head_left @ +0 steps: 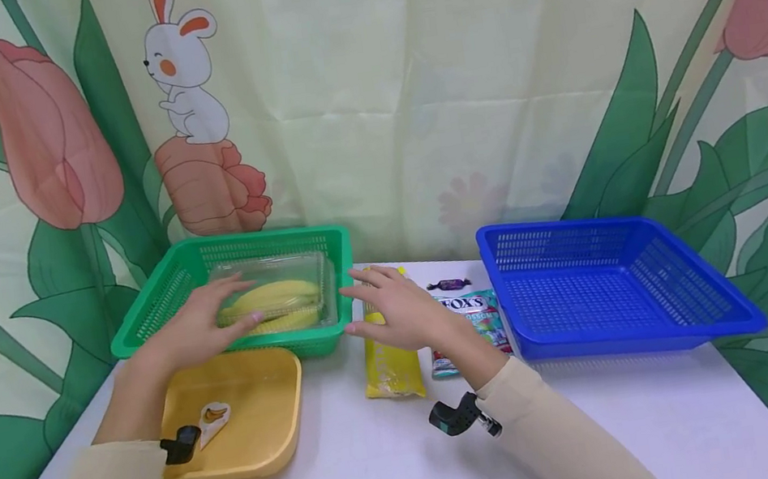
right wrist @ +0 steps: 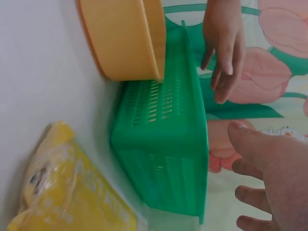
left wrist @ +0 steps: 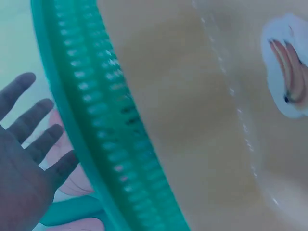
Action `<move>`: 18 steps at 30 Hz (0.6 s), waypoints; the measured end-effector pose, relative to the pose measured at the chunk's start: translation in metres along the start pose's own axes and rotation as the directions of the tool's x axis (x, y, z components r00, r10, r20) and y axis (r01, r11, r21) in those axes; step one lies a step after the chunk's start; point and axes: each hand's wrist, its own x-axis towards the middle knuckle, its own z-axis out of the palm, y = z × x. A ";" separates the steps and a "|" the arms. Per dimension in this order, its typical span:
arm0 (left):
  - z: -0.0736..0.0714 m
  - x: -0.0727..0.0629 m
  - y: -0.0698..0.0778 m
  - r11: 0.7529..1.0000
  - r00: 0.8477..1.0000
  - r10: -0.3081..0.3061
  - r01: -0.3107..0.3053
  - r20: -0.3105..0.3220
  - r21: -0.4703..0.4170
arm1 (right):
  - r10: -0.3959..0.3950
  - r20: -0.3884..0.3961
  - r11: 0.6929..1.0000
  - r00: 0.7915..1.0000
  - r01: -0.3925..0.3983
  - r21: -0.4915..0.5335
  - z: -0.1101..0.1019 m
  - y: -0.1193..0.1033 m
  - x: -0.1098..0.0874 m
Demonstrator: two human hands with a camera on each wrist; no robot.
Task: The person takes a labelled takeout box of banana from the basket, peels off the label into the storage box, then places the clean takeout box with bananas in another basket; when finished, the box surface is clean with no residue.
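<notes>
A clear plastic box [head_left: 318, 269] with yellow bananas [head_left: 277, 295] inside sits in a green basket [head_left: 302, 335]. My left hand [head_left: 193, 324] is over the left part of this basket, fingers spread and holding nothing; whether it touches the box I cannot tell. Past the basket's right side, my right hand [head_left: 394, 308] hovers above a yellow plastic bag [head_left: 393, 369], its fingers apart and nothing in them. In the right wrist view both hands show above the level of the basket's rim.
An orange tray [head_left: 262, 420] with a banana sticker [head_left: 214, 417] stands in front of the green basket. Right of the yellow bag lie a Fox's candy bag [head_left: 486, 311] and a purple wrapped candy [head_left: 449, 285]. Farther right is a blue basket [head_left: 627, 342]. A printed curtain [head_left: 351, 113] hangs behind.
</notes>
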 end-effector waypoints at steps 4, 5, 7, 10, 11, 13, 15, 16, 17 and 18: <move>0.001 0.001 0.014 0.999 1.000 -0.007 0.007 0.009 0.032 | 0.005 -0.014 1.000 1.000 -0.005 -0.014 0.002 0.007 -0.010; 0.002 0.001 0.017 0.999 1.000 -0.009 0.009 0.011 0.041 | 0.003 -0.021 1.000 1.000 -0.004 -0.024 0.002 0.008 -0.012; 0.004 0.002 0.022 0.998 1.000 0.003 -0.004 0.012 0.056 | 0.011 -0.031 0.999 0.999 -0.012 -0.036 0.001 0.011 -0.018; 0.008 0.002 0.030 0.996 1.000 0.020 -0.021 0.011 0.089 | 0.024 -0.049 0.998 0.999 -0.027 -0.060 -0.001 0.016 -0.027; 0.010 0.002 0.032 0.995 1.000 0.026 -0.026 0.009 0.101 | 0.030 -0.053 0.997 0.998 -0.033 -0.067 -0.001 0.017 -0.030; 0.013 0.001 0.036 0.992 0.999 0.035 -0.035 0.005 0.121 | 0.034 -0.062 0.996 0.997 -0.039 -0.086 -0.002 0.021 -0.035; 0.015 0.001 0.040 0.990 0.999 0.041 -0.041 0.004 0.135 | 0.037 -0.068 0.993 0.997 -0.044 -0.106 -0.003 0.024 -0.041; 0.016 0.001 0.042 0.989 0.999 0.043 -0.043 0.004 0.142 | 0.041 -0.072 0.993 0.997 -0.049 -0.111 -0.003 0.026 -0.044; 0.018 0.001 0.044 0.988 0.999 0.044 -0.044 0.003 0.148 | 0.042 -0.078 0.991 0.996 -0.051 -0.120 -0.002 0.028 -0.047; 0.019 0.001 0.046 0.987 0.999 0.045 -0.045 0.002 0.154 | 0.046 -0.082 0.990 0.996 -0.056 -0.129 -0.002 0.030 -0.049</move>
